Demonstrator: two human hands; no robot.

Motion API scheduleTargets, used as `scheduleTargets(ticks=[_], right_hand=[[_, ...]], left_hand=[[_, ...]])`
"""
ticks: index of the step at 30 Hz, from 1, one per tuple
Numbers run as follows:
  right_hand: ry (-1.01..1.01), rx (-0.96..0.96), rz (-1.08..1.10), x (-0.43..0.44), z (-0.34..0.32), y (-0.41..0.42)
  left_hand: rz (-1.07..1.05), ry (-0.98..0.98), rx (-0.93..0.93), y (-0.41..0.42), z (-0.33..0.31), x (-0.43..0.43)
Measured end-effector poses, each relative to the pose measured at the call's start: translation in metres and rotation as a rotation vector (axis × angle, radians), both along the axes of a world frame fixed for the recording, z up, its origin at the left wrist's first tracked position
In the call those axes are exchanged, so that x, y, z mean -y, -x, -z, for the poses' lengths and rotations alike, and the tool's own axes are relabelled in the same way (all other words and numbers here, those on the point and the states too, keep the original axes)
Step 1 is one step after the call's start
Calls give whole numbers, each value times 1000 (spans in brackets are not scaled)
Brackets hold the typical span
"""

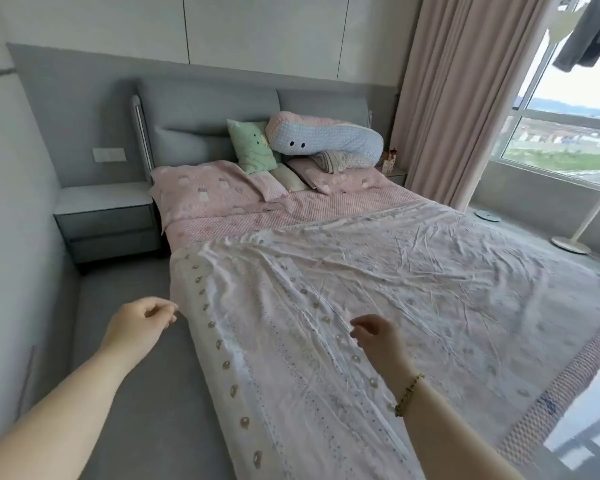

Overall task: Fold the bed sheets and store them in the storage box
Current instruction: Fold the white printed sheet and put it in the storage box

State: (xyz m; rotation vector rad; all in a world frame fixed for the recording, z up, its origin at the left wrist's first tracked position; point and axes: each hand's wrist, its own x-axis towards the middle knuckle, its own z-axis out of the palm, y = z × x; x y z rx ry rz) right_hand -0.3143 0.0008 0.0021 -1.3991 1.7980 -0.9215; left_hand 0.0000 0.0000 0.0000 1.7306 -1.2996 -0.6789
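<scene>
Bed sheet [378,282], white with a faint pink print and a row of small brown motifs near its edge, lies spread out and creased over the lower part of the bed [257,216], its near left edge hanging down toward the grey floor [136,393]. We see our left hand [137,323] just beside that hanging edge, fingers curled and thumb drawn close to the fingertips. We cannot tell whether it pinches the cloth or only hovers next to it. Our right hand [378,337] is above the middle of the sheet with its fingers loosely curled and nothing in them, and whether it touches the fabric is unclear. A beaded bracelet [407,393] sits on the right wrist.

Past the sheet, a pink quilted cover shows, and at the head of the bed lie a pink pillow [205,192], a green pillow [253,145] and a long pale cushion [326,136] with two dark dots, all against the grey headboard [194,119]. A grey nightstand [108,220] stands to the left of the bed. On the right, a pink curtain [458,98] hangs beside a window [568,133].
</scene>
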Motion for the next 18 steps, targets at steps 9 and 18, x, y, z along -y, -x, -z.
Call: scheduleTargets(ticks=[9,18], right_hand=[[-108,15,59,107,47,-141],[-203,-57,19,204,107,-234]], left_hand=[[43,-150,-21,-126,54,113],[25,-313,28,-217,104,217]])
